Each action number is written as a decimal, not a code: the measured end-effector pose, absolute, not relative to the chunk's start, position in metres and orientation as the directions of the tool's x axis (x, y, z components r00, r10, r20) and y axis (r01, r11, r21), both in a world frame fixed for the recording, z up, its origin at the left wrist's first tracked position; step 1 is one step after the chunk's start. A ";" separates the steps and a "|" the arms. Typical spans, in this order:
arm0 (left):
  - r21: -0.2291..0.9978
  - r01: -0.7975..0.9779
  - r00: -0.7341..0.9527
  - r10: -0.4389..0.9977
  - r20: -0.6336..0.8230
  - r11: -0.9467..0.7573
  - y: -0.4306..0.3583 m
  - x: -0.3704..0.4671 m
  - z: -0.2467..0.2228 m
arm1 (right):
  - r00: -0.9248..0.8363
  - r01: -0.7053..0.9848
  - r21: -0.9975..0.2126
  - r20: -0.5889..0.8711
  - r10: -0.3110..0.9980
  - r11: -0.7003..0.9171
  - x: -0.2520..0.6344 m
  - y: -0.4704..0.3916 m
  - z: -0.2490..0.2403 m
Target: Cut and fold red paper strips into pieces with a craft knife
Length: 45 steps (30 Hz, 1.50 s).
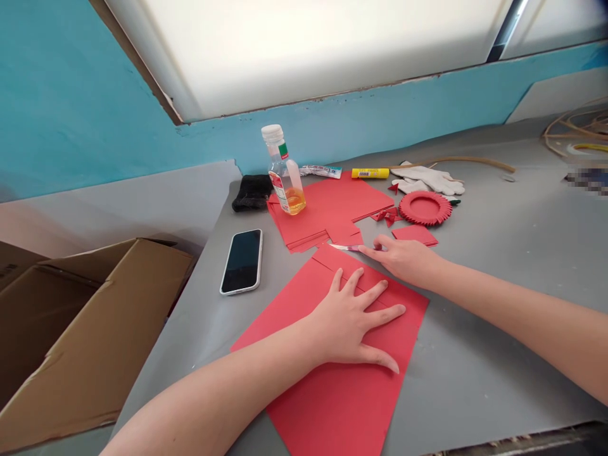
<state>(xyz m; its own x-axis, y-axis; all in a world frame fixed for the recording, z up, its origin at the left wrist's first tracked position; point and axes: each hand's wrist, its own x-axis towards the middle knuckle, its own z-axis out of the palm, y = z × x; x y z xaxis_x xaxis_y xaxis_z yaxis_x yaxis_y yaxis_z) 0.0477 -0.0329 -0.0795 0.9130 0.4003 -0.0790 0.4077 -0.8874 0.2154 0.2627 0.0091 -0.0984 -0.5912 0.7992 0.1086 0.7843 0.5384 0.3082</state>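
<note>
A: From the head view, where are the two hands?

B: At the worktop, a left hand presses flat on a red sheet, its grip apart, fingers fanned.

A: And the right?

B: The right hand has its grip clamped on a small knife, the blade pointing left by the sheet's far corner.

A: Where does the sheet lie?

B: Set at an angle, it reaches toward the worktop's near edge. Straight lines cross its far end.

A: What surrounds it?

B: A phone lies near the left edge. Beyond the sheet, a bottle stands on red paper pieces, beside a black cloth item.

A: Farther right?

B: A yellow tube lies toward the far edge, near white gloves and a pleated red ring; square red papers sit just beyond the right hand.
</note>
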 end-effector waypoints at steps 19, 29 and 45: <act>0.274 0.410 0.912 0.395 -0.108 -0.870 -0.031 0.047 -0.082 | -0.302 0.950 0.017 0.290 0.908 0.311 0.271 -0.013 -0.091; 0.337 0.405 0.912 0.400 -0.088 -0.850 -0.012 0.056 -0.075 | -0.058 0.850 -0.516 0.117 0.991 0.111 0.276 -0.070 -0.074; 0.118 0.583 0.799 0.593 0.101 -0.804 0.015 0.076 -0.080 | -0.109 0.944 -0.273 0.265 0.958 0.183 0.317 -0.067 -0.098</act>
<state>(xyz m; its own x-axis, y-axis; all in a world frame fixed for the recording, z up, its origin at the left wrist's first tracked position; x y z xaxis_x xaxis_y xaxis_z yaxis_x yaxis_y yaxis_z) 0.0765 0.0145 -0.0804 0.7986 0.5934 0.1006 0.5826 -0.8041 0.1183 0.3173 -0.0671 -0.0984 -0.1088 0.9581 0.2651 0.9444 0.1828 -0.2732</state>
